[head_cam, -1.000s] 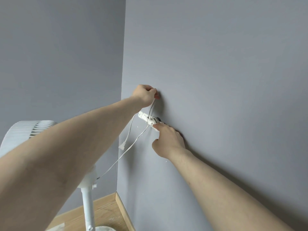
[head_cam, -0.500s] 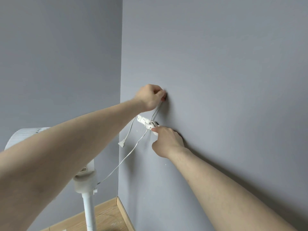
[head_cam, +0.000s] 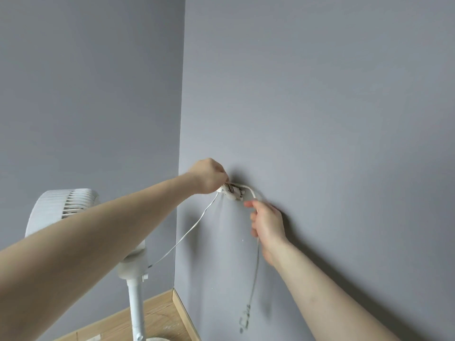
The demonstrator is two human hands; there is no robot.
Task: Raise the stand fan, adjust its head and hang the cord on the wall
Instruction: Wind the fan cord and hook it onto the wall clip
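Cord (head_cam: 189, 231), one white line, runs from the stand fan (head_cam: 134, 263) at my 8 o'clock up to a wound bundle (head_cam: 234, 193) against the grey wall (head_cam: 320, 119) at centre. My left hand (head_cam: 209, 175) is curled over the bundle at 10 o'clock of it. My right hand (head_cam: 267, 223), at 4 o'clock, pinches a loop of cord; one plug (head_cam: 245, 319) dangles blurred below. Two hands, one fan, wooden floor (head_cam: 157, 316) at 6 o'clock.

Soft even daylight, dark shadows on the grey wall (head_cam: 320, 119), motion-blurred plug (head_cam: 245, 321), wide-angle bending at edges
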